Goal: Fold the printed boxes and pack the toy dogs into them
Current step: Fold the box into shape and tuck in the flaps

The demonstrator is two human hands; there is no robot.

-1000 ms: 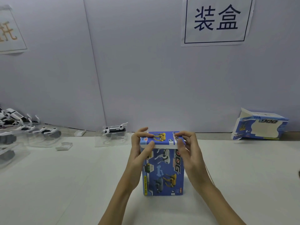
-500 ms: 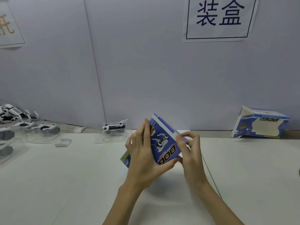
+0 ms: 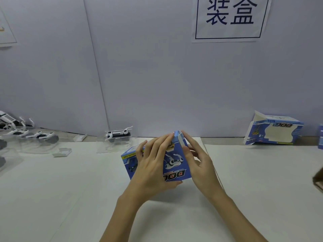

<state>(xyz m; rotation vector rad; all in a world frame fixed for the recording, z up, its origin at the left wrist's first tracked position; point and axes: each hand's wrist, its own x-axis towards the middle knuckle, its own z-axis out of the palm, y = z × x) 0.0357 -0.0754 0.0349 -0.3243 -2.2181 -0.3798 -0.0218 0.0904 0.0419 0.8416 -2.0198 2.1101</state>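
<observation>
I am holding the blue printed box [image 3: 174, 165] tilted just above the desk [image 3: 70, 189], left hand [image 3: 152, 170] wrapping its front, right hand [image 3: 197, 163] pinching the end flap. It seems light, crushable card; I am favouring edges.

White table [image 3: 70, 198], backed by a wall. Toy dogs in clear trays [image 3: 40, 137] are laid out far left; one more dog in a tray [image 3: 117, 139] sits mid-back. An opened printed box [image 3: 272, 132] is set far right.
</observation>
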